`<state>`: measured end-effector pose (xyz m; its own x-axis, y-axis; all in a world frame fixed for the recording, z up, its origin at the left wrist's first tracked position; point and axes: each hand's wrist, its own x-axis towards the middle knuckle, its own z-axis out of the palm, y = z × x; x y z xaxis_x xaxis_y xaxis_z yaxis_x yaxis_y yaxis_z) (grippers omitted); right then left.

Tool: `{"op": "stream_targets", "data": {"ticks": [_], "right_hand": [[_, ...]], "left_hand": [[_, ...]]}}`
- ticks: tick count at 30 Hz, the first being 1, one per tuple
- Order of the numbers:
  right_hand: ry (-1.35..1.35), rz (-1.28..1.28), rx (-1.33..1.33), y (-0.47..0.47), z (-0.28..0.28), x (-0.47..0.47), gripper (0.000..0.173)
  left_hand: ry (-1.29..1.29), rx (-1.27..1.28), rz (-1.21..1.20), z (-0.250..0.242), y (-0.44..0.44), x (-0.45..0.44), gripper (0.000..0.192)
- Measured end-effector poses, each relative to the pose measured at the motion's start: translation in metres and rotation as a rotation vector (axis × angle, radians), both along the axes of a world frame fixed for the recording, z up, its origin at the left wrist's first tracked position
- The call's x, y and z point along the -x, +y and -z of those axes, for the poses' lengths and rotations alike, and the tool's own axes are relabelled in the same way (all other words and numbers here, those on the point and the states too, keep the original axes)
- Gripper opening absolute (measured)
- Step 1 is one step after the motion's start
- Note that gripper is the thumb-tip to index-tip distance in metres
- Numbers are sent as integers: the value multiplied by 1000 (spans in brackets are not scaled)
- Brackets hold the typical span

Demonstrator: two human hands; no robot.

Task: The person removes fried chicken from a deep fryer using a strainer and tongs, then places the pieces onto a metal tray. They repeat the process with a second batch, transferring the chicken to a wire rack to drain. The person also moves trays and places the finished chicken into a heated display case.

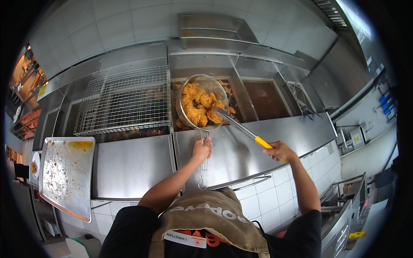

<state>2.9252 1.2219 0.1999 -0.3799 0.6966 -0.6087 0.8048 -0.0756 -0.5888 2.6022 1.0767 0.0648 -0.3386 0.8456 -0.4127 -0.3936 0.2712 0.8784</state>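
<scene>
My left hand (202, 149) grips the wire handle of a round mesh skimmer basket (211, 84), which is over a fryer vat. Several pieces of golden fried chicken (198, 103) lie inside the mesh. More chicken (233, 111) shows in the dark vat behind and beside the basket. In my right hand (278, 151) are metal tongs (238, 125) with a yellow grip. Their tip meets the right side of the chicken in the basket; whether it pinches a piece I cannot tell.
A large wire rack basket (125, 96) rests over the vats to the left. The oily sheet tray (66, 174) sits at the far left. Another vat of brown oil (264, 98) lies right of the chicken. A steel counter ledge (132, 167) runs along the front.
</scene>
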Motion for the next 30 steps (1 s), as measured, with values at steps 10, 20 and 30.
{"op": "stream_targets", "data": {"ticks": [10,20,30], "right_hand": [[461,65,376,8,72,-36,36],[-5,-168,-121,32,-1,48,68],[-466,-570,-918,-33,-152,62,77]], "left_hand": [[-163,-109,-59,-10,-5,8,31],[-184,-94,-128,-4,-1,2,29],[-24,-50,-82,3,2,-1,29]]}}
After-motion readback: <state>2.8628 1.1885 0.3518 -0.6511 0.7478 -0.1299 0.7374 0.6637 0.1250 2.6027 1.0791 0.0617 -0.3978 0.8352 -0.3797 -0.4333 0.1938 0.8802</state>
